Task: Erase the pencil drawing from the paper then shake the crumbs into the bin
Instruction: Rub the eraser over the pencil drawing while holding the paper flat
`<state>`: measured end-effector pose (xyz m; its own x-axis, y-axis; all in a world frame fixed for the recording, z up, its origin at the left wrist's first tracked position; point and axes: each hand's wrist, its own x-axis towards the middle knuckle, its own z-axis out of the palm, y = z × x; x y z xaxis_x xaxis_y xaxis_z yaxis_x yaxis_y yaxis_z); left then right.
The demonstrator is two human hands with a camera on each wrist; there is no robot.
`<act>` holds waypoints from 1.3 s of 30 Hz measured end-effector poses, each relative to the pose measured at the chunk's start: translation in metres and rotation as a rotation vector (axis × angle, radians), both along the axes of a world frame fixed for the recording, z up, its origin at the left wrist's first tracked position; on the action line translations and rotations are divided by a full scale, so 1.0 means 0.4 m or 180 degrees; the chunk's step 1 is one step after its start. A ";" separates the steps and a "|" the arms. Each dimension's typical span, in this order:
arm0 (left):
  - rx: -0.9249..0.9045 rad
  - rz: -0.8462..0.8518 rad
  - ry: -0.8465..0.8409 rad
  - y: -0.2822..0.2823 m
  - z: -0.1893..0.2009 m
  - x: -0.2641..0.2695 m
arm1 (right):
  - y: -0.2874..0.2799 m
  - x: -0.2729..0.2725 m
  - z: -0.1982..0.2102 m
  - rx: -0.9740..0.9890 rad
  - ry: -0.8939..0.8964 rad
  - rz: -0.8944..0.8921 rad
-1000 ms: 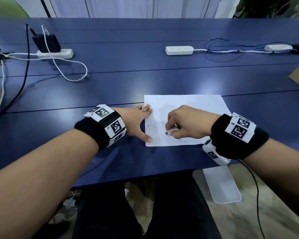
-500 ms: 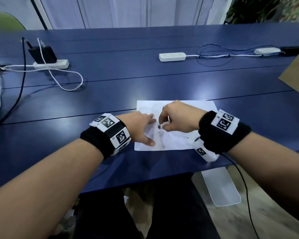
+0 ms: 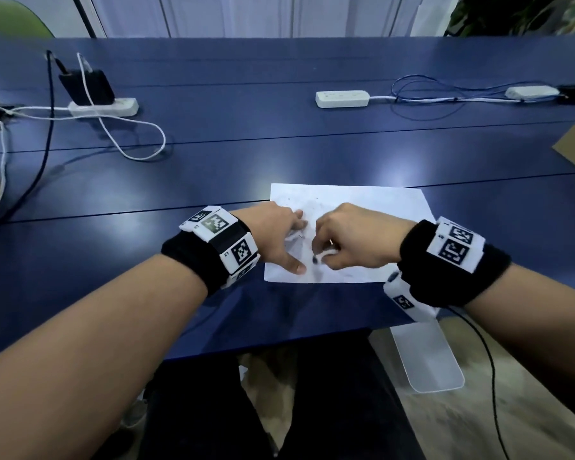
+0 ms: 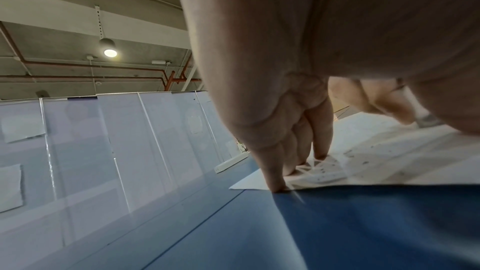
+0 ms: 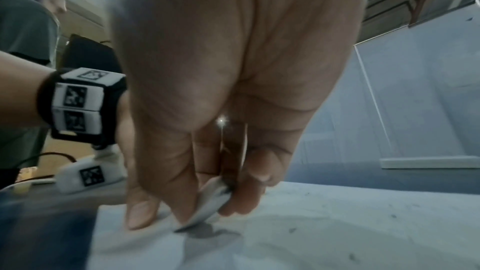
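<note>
As left hand point(image 3: 273, 237) pins paper point(image 3: 372, 200), right hand point(image 3: 352, 240) pinches eraser point(image 5: 207, 204)

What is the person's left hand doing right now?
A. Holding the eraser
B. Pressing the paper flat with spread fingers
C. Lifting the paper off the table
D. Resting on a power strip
B: the left hand lies with straight fingers on the paper, while the right hand pinches the eraser.

Dim overhead light, table point(image 3: 312, 154) glare, blurred wide-angle edges.
</note>
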<state>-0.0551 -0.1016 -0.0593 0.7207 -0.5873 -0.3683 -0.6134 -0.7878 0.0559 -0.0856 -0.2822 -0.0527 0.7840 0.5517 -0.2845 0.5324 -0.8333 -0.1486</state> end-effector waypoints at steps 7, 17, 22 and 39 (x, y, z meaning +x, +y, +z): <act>-0.0183 0.0111 0.0014 0.008 -0.009 0.003 | 0.014 0.100 0.003 -0.0082 -0.0333 -0.0479; -0.0180 0.0138 0.0068 0.010 -0.019 0.009 | 0.018 0.081 0.013 -0.0070 -0.0218 -0.0433; -0.0212 0.0117 0.0054 0.009 -0.018 0.008 | 0.013 0.066 0.002 -0.0024 -0.0225 -0.0133; -0.0124 0.0071 0.0086 0.010 -0.022 0.014 | 0.013 0.006 0.002 -0.0190 0.0121 0.0245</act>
<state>-0.0497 -0.0978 -0.0682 0.7238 -0.5856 -0.3649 -0.5937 -0.7981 0.1031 -0.0830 -0.2772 -0.0517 0.7279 0.5911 -0.3475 0.5902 -0.7981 -0.1212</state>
